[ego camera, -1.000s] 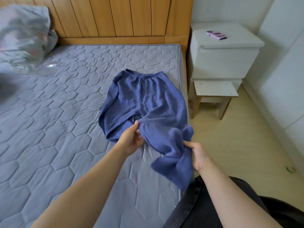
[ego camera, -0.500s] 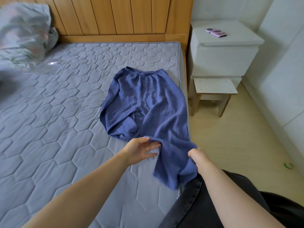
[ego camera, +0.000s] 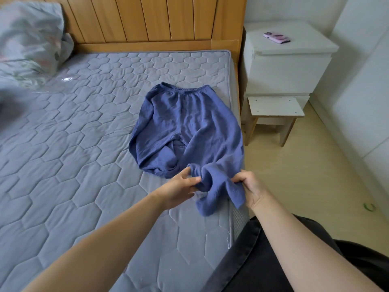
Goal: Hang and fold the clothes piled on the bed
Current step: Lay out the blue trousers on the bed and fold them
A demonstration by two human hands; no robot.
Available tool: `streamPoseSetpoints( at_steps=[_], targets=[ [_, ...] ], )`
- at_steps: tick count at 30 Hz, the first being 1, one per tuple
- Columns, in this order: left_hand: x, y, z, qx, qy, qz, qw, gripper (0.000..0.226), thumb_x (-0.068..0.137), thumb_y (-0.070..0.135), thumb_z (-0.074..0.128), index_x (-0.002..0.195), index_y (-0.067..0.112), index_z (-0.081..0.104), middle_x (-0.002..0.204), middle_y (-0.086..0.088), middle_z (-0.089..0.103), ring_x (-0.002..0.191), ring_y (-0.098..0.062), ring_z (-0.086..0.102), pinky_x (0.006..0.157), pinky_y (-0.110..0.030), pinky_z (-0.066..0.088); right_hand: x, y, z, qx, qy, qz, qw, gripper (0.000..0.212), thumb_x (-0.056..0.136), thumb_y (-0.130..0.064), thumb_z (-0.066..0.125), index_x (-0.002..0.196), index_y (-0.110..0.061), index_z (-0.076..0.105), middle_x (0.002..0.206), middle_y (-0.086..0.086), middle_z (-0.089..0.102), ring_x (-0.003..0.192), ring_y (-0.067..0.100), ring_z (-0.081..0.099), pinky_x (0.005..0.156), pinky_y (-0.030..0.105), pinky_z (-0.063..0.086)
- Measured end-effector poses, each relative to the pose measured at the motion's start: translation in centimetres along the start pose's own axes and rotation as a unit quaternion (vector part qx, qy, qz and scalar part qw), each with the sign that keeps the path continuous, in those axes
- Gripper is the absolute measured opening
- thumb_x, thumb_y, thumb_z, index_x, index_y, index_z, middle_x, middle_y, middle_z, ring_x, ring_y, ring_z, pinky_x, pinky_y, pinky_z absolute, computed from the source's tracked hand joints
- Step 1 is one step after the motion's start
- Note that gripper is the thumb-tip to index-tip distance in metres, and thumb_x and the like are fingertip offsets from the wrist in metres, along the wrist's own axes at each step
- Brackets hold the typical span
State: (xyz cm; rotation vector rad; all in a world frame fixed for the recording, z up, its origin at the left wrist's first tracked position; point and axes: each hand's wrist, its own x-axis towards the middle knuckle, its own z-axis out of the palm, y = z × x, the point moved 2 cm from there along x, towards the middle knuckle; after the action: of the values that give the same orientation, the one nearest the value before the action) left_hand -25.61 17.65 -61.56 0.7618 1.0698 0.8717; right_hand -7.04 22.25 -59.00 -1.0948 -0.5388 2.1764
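The blue trousers [ego camera: 187, 127] lie flat near the right edge of the bed [ego camera: 88, 127], waistband toward the wooden headboard [ego camera: 151, 20], one leg running along that edge. Left of the trousers the quilted mattress is bare and wide. The left hand [ego camera: 181, 189] and the right hand [ego camera: 250, 186] both pinch the bunched end of the near leg, fingers closed on the cloth, which droops between them just inside the mattress edge. Right of the bed stand a white nightstand [ego camera: 286, 66] with a phone [ego camera: 276, 37] on top and a small stool [ego camera: 273, 114] beside it. A crumpled quilt [ego camera: 27, 39] sits at the bed's far left corner, well apart.
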Motion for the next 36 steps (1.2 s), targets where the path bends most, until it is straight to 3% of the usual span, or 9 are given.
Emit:
streamPoseSetpoints(
  at_steps=[3,6,11,13,16,22,26,30,36],
  targets=[
    [0.0,0.8,-0.3,-0.035,0.006,0.063,0.997,0.066,0.077,0.009,0.068,0.135,-0.004,0.039,0.122,-0.02,0.054,0.113,-0.033,0.055,0.099,-0.042,0.045,-0.8,-0.7,1.6,0.022,-0.008,0.018,1.0,0.027,0.087,0.009,0.028,0.089,0.011,0.055,0.069,0.024,0.066,0.057,0.029,0.069,0.051,0.033,0.058],
    [-0.8,2.4,-0.7,-0.104,0.059,0.068,0.991,0.042,0.087,0.004,0.059,0.127,0.002,0.051,0.113,-0.016,0.061,0.098,-0.027,0.062,0.082,-0.037,0.055,-0.8,-1.6,2.7,0.063,0.007,0.03,0.998,0.015,0.081,0.01,0.045,0.076,0.015,0.058,0.061,0.026,0.064,0.05,0.032,0.067,0.042,0.033,0.054],
    [-2.5,1.2,-1.9,-0.051,0.184,-0.159,0.969,0.014,0.095,0.003,0.046,0.097,0.003,0.061,0.074,-0.008,0.067,0.067,-0.021,0.063,0.065,-0.03,0.054,1.4,2.5,-1.1,-0.074,0.175,0.071,0.979,0.021,0.095,-0.009,0.04,0.086,-0.002,0.058,0.067,0.011,0.066,0.061,0.02,0.067,0.062,0.029,0.052],
    [-3.6,-0.2,-2.2,-0.035,0.161,-0.243,0.956,0.017,0.095,0.016,0.056,0.1,0.002,0.062,0.086,-0.009,0.069,0.084,-0.024,0.061,0.082,-0.037,0.05,1.0,4.9,-2.2,-0.125,0.168,0.135,0.968,0.025,0.095,-0.018,0.046,0.076,-0.008,0.058,0.053,0.006,0.064,0.043,0.019,0.063,0.046,0.023,0.049],
    [-4.7,-1.4,-2.7,-0.012,0.14,-0.261,0.955,0.033,0.086,0.037,0.066,0.097,0.006,0.067,0.085,-0.006,0.072,0.084,-0.02,0.064,0.072,-0.031,0.052,-0.2,7.1,-2.5,-0.217,0.115,0.17,0.954,0.009,0.091,-0.019,0.061,0.092,-0.011,0.065,0.082,0.008,0.071,0.067,0.021,0.066,0.061,0.026,0.051],
    [-5.9,-1.6,-3.1,-0.031,0.023,-0.196,0.98,0.035,0.077,0.012,0.07,0.111,0.005,0.066,0.112,-0.013,0.068,0.097,-0.027,0.067,0.086,-0.037,0.054,-1.1,6.7,-1.6,-0.184,0.052,0.194,0.962,0.017,0.095,0.002,0.045,0.09,0.0,0.062,0.068,0.011,0.07,0.054,0.022,0.068,0.057,0.033,0.056],
    [-6.6,-3.2,-2.4,0.115,0.011,-0.308,0.944,0.018,0.093,0.001,0.049,0.105,0.003,0.061,0.083,-0.009,0.071,0.067,-0.018,0.069,0.06,-0.028,0.058,-2.2,6.8,-2.1,-0.451,0.092,0.239,0.855,0.024,0.09,0.012,0.037,0.073,0.001,0.051,0.067,0.01,0.057,0.06,0.027,0.058,0.066,0.037,0.046],
    [-6.0,-2.7,-2.5,0.376,0.034,-0.298,0.877,0.027,0.097,0.026,0.052,0.105,0.002,0.061,0.076,-0.009,0.068,0.062,-0.017,0.066,0.062,-0.026,0.056,-0.9,6.0,-3.1,-0.678,0.145,0.144,0.706,0.019,0.091,-0.015,0.049,0.103,-0.001,0.055,0.103,0.021,0.064,0.086,0.036,0.066,0.071,0.04,0.055],
    [-1.6,-1.8,-4.0,0.35,0.251,-0.156,0.889,0.033,0.092,0.032,0.056,0.076,0.003,0.059,0.065,-0.014,0.059,0.055,-0.027,0.057,0.057,-0.028,0.051,2.8,4.4,-3.6,-0.595,0.255,-0.012,0.762,0.028,0.091,-0.033,0.054,0.091,-0.006,0.047,0.084,0.009,0.051,0.077,0.028,0.05,0.057,0.029,0.034]
  ],
)
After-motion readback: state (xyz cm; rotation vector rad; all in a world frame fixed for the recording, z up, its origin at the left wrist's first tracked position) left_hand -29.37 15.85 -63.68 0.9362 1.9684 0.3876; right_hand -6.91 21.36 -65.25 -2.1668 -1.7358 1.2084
